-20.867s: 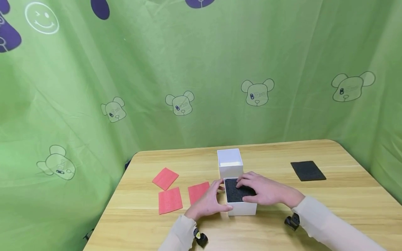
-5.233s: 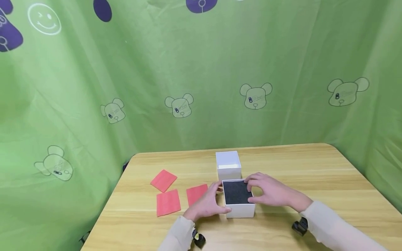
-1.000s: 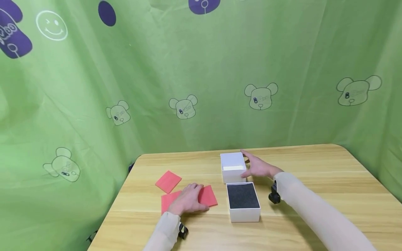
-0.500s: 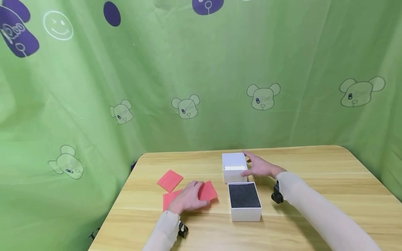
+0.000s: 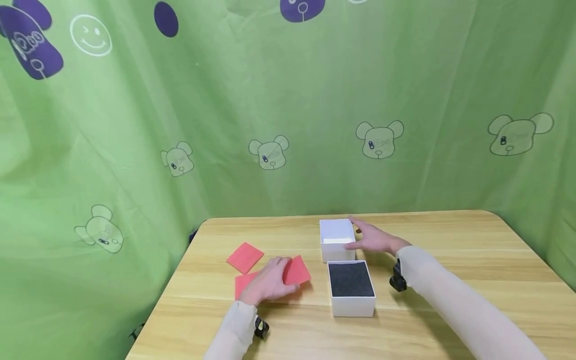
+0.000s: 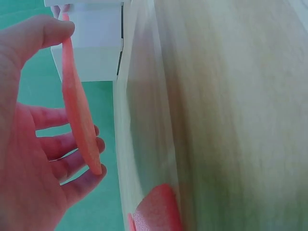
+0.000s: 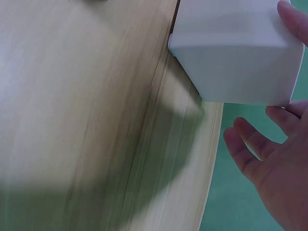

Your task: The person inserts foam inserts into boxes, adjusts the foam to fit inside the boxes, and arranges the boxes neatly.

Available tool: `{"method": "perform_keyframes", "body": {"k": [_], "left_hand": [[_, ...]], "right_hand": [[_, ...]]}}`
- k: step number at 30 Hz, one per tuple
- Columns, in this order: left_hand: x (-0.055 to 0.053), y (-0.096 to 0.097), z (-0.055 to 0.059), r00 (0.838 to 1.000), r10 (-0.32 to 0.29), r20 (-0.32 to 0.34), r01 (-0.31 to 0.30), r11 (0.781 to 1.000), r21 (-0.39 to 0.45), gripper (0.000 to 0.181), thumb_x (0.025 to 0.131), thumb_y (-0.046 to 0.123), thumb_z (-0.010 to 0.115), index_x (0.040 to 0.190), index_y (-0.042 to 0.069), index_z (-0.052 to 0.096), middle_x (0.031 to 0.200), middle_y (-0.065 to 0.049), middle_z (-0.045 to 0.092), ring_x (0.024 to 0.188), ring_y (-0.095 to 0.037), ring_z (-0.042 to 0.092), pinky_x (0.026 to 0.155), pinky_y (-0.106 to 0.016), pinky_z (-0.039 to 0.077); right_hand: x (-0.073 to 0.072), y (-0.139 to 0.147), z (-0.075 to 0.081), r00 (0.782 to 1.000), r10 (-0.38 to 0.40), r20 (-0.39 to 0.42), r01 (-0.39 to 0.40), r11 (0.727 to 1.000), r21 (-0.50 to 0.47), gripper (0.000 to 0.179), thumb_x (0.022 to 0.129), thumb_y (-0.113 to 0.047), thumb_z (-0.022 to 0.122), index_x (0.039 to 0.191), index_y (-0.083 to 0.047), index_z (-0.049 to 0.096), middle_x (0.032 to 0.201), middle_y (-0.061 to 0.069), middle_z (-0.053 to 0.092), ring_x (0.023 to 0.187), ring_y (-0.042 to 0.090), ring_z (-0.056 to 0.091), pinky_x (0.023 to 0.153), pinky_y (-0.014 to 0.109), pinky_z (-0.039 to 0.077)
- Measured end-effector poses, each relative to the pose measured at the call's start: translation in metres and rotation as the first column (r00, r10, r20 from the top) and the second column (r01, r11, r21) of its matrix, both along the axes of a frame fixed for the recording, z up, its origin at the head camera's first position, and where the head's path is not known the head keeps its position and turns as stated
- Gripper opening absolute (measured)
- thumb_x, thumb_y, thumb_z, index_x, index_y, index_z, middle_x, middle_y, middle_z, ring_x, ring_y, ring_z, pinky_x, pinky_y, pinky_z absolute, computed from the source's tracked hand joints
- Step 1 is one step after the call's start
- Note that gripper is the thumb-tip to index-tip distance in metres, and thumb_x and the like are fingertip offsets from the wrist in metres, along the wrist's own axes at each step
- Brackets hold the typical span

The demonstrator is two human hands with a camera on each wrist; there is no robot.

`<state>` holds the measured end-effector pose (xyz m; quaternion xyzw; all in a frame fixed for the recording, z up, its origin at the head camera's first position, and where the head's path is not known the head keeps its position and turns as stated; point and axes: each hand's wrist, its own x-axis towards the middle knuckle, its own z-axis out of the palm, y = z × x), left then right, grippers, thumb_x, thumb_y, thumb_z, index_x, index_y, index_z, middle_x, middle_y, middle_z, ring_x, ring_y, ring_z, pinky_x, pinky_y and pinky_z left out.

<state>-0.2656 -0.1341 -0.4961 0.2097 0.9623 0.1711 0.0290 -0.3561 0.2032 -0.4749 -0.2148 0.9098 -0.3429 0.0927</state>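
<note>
My left hand [image 5: 269, 283] holds a red foam sheet [image 5: 296, 270] between thumb and fingers. In the left wrist view the sheet [image 6: 78, 106] stands edge-on and clear of the table. My right hand [image 5: 374, 239] grips the right side of the rear white box [image 5: 337, 253], thumb at its front corner and index finger at the back; its other fingers are spread off the box in the right wrist view. This box is open-topped, with a white piece inside. Just in front stands another white box [image 5: 353, 307], filled nearly to the rim by a black foam pad [image 5: 351, 279].
Two more red sheets lie on the wooden table [image 5: 432, 320]: one flat behind the left hand, the red sheet [image 5: 245, 258], and another red sheet [image 5: 244, 283] partly under that hand. A green curtain [image 5: 315, 175] hangs close behind the table's far edge.
The black sheet once at the table's right is gone from there. Both hands have left the front box; the right hand went to the rear box, and the left raised a red sheet.
</note>
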Motion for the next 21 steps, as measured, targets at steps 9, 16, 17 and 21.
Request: {"method": "perform_keyframes", "body": {"k": [9, 16, 17, 21], "left_hand": [[-0.002, 0.006, 0.006, 1.0, -0.006, -0.002, 0.006, 1.0, 0.021, 0.082, 0.078, 0.053, 0.062, 0.143, 0.011, 0.037, 0.135, -0.006, 0.046, 0.105, -0.017, 0.047, 0.078, -0.033, 0.048], [-0.008, 0.014, 0.014, 0.999, -0.033, -0.027, 0.034, 0.999, 0.024, 0.083, 0.078, 0.052, 0.062, 0.144, 0.01, 0.035, 0.138, -0.008, 0.044, 0.112, -0.019, 0.046, 0.084, -0.035, 0.048], [-0.01, 0.015, 0.016, 0.999, -0.037, -0.032, 0.038, 0.999, 0.027, 0.083, 0.078, 0.052, 0.062, 0.144, 0.01, 0.035, 0.138, -0.008, 0.044, 0.111, -0.019, 0.047, 0.085, -0.035, 0.048], [-0.013, 0.022, 0.024, 0.998, -0.046, -0.044, 0.048, 0.997, 0.055, 0.081, 0.078, 0.05, 0.064, 0.143, 0.009, 0.036, 0.134, -0.007, 0.046, 0.106, -0.017, 0.048, 0.079, -0.032, 0.048]], "right_hand": [[0.0, 0.003, 0.002, 1.0, -0.009, 0.018, 0.009, 1.0, -0.008, 0.11, 0.077, -0.053, 0.07, 0.15, -0.001, 0.007, 0.152, 0.025, 0.014, 0.127, 0.045, 0.036, 0.101, 0.059, 0.032], [0.002, 0.001, 0.006, 0.999, -0.012, 0.037, 0.013, 0.999, -0.042, 0.109, 0.076, -0.049, 0.073, 0.151, -0.002, 0.008, 0.152, 0.024, 0.016, 0.127, 0.045, 0.035, 0.101, 0.058, 0.032], [0.002, 0.001, 0.006, 0.999, -0.008, 0.032, 0.009, 0.999, -0.042, 0.109, 0.076, -0.048, 0.073, 0.151, -0.002, 0.008, 0.151, 0.025, 0.016, 0.127, 0.045, 0.035, 0.1, 0.058, 0.033], [0.003, 0.001, 0.002, 0.999, -0.017, 0.029, 0.018, 0.999, -0.049, 0.11, 0.075, -0.044, 0.076, 0.15, -0.001, 0.008, 0.15, 0.026, 0.019, 0.126, 0.045, 0.037, 0.099, 0.057, 0.035]]}}
